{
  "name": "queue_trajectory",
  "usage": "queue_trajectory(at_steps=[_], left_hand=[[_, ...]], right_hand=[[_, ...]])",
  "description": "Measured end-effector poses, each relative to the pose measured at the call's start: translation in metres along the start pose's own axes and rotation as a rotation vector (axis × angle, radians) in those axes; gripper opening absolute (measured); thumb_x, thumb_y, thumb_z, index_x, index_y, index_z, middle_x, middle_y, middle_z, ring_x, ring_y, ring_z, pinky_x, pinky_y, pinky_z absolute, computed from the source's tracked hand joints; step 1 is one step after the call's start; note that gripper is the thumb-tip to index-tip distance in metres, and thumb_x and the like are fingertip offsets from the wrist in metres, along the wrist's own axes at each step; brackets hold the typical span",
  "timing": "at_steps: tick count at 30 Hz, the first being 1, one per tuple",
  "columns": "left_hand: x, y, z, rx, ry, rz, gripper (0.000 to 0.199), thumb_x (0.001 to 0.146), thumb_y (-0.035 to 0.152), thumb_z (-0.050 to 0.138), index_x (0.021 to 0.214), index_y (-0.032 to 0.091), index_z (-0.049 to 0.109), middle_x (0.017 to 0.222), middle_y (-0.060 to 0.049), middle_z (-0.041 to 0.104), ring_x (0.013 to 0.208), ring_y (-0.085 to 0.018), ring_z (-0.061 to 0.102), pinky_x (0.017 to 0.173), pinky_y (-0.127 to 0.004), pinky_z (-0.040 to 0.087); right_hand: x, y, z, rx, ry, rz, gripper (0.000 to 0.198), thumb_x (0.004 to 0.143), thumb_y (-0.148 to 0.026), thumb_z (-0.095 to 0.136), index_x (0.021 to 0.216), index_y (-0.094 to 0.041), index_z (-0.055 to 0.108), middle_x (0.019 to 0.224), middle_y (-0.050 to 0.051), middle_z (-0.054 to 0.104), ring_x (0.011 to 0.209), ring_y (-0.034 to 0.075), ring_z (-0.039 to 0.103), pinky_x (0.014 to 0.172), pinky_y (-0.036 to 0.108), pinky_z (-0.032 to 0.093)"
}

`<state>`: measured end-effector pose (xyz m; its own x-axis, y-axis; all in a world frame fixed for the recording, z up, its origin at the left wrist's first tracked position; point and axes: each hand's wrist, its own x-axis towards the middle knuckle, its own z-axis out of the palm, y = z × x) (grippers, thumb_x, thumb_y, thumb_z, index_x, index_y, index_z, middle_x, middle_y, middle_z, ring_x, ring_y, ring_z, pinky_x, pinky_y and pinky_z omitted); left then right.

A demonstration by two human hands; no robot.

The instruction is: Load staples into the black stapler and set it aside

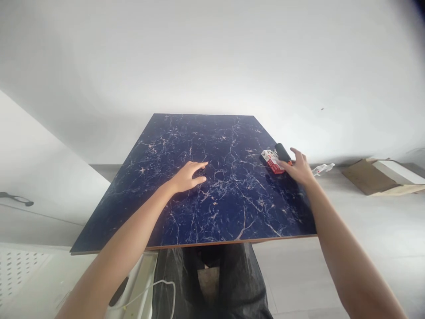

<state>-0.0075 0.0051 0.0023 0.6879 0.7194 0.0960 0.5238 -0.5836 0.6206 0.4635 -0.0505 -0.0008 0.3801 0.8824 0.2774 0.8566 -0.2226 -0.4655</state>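
My left hand [190, 176] is over the middle of the dark blue, white-veined tabletop [212, 146]. Its thumb and fingers are apart, and nothing shows between them. At the table's right edge, my right hand [299, 168] reaches in with thumb and fingers spread. Beside its thumb lies a small red and white box [272, 161]. A black cylinder [282, 153] with a bit of orange at its near end lies against the box, close to the gap between thumb and fingers. Whether the thumb touches either thing, I cannot tell.
A pale wall [206, 57] stands behind the table. On the floor to the right are an open cardboard box [361, 177] and a clear plastic item [322, 169]. A white cable [162, 282] hangs below the table's front edge, near my legs [239, 283]. A door handle [16, 198] is at left.
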Motion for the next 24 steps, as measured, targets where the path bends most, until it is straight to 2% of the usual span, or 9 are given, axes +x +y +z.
queue_trajectory(at_steps=[4, 10, 24], left_hand=[[0.000, 0.002, 0.000, 0.005, 0.018, -0.006, 0.063, 0.097, 0.051, 0.053, 0.156, 0.035, 0.041, 0.148, -0.006, 0.057, 0.141, -0.033, 0.042, 0.113, -0.057, 0.038], [0.001, 0.002, 0.000, 0.016, 0.023, -0.015, 0.062, 0.097, 0.050, 0.052, 0.155, 0.034, 0.042, 0.147, -0.007, 0.057, 0.140, -0.032, 0.043, 0.114, -0.057, 0.038], [0.001, -0.001, 0.001, 0.054, 0.019, -0.003, 0.060, 0.096, 0.055, 0.052, 0.151, 0.031, 0.048, 0.153, -0.007, 0.052, 0.143, -0.033, 0.041, 0.115, -0.057, 0.037]], right_hand=[[-0.023, 0.017, 0.000, 0.020, -0.099, -0.138, 0.107, 0.071, -0.069, 0.073, 0.159, -0.023, 0.033, 0.155, 0.018, 0.043, 0.129, 0.037, 0.055, 0.107, 0.049, 0.045], [-0.024, 0.008, 0.002, -0.013, -0.054, -0.069, 0.097, 0.074, -0.068, 0.072, 0.155, -0.026, 0.041, 0.136, 0.016, 0.062, 0.117, 0.037, 0.062, 0.098, 0.048, 0.048], [-0.031, -0.007, 0.010, -0.048, 0.026, -0.047, 0.091, 0.079, -0.066, 0.068, 0.156, -0.025, 0.040, 0.140, 0.015, 0.061, 0.120, 0.035, 0.061, 0.099, 0.047, 0.048]])
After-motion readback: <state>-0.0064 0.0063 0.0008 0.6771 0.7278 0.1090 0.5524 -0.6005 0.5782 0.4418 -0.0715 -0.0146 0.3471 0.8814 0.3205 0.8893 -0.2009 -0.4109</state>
